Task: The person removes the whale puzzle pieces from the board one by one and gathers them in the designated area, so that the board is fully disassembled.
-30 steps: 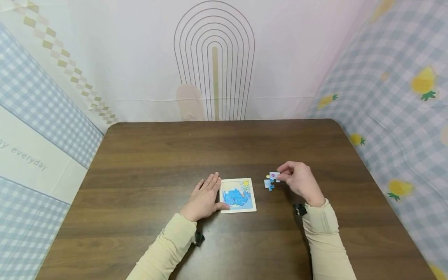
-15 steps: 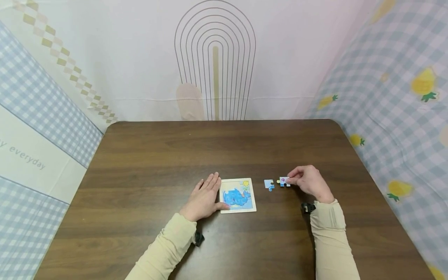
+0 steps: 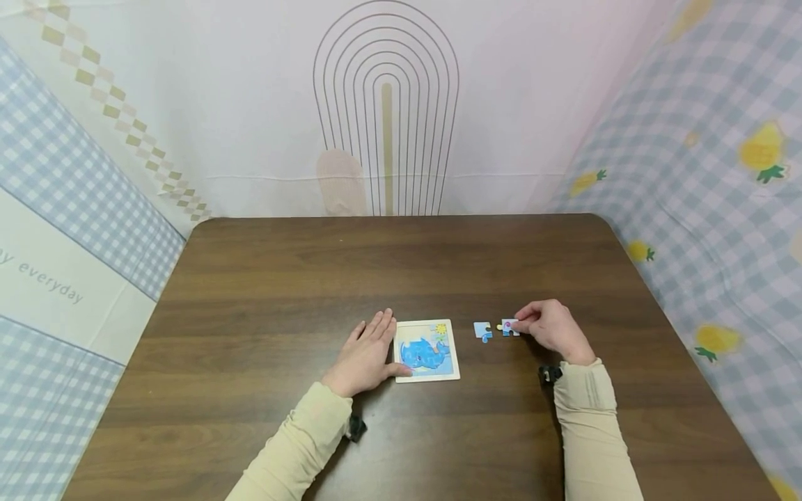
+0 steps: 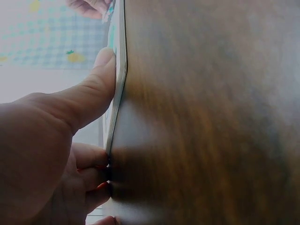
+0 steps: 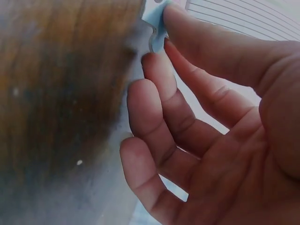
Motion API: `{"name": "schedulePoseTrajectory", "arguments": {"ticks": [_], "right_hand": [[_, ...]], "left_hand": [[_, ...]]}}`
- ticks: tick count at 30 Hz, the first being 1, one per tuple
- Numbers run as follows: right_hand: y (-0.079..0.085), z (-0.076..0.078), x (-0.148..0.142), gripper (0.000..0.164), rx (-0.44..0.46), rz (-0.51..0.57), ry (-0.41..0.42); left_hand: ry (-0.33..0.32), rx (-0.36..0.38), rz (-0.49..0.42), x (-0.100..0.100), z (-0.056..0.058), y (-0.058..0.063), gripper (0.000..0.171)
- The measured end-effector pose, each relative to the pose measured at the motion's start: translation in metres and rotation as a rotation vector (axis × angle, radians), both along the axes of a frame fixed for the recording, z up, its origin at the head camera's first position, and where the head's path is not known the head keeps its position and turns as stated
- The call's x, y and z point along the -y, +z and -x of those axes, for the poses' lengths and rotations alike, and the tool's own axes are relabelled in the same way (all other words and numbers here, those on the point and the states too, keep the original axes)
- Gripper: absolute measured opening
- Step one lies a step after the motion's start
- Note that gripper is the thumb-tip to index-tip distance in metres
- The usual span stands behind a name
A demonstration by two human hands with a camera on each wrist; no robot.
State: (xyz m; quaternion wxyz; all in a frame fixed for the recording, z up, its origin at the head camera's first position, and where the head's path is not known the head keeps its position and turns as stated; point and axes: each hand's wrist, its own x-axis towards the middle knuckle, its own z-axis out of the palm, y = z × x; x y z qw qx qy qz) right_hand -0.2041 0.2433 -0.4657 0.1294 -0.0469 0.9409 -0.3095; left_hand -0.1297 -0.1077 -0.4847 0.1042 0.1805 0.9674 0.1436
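Note:
My left hand point(image 3: 363, 358) lies spread at the left side of a square framed puzzle point(image 3: 438, 378) with a blue whale and a yellow sun. Its thumb rests on the frame's near left corner, and the other fingers are along the left edge. To the right, my right hand point(image 3: 556, 330) pinches a jigsaw piece point(image 3: 508, 327) with a pink swirl between thumb and fingertip. A second, light blue jigsaw piece point(image 3: 482, 330) lies on the table between the frame and the pinched piece. In the right wrist view, the pinched jigsaw piece point(image 5: 159, 28) is partly cut off at the top.
Both hands work over a brown wooden table point(image 3: 282, 271). Behind it hangs a white cloth point(image 3: 250, 104) printed with arches. A blue checked cloth point(image 3: 689, 209) with pineapples borders the right side, and another checked cloth point(image 3: 50, 390) the left.
My right hand has drawn the pinched jigsaw piece right and slightly nearer, apart from the light blue piece that it overlapped in view. The left hand and framed puzzle stay put.

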Motion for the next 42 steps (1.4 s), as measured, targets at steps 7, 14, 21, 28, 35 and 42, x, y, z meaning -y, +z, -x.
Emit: {"name": "schedulePoseTrajectory", "arguments": {"ticks": [7,14,21,28,35,42], "right_hand": [[-0.004,0.0008,0.0025,0.017,0.001,-0.011,-0.009],[-0.0046,0.0012,0.0043,0.017,0.004,-0.024,-0.025],[-0.0048,0.0015,0.004,0.017,0.003,-0.028,-0.03],[-0.0055,0.0018,0.0041,0.018,-0.009,-0.037,-0.029],[-0.006,0.0013,0.0057,0.019,-0.012,-0.051,-0.039],[-0.0068,0.0009,0.0071,0.02,-0.002,-0.068,-0.052]], "left_hand": [[0.0,-0.003,-0.011,-0.0001,-0.0003,0.0018,0.098],[0.005,0.009,-0.005,-0.0005,-0.0002,0.0013,0.098],[0.002,0.013,-0.009,-0.0009,-0.0005,0.0029,0.097],[0.001,0.013,-0.005,-0.0011,-0.0006,0.0043,0.098],[0.004,0.019,0.001,-0.0013,0.0002,0.0046,0.098],[0.009,0.032,0.004,-0.0019,0.0,0.0047,0.098]]}}
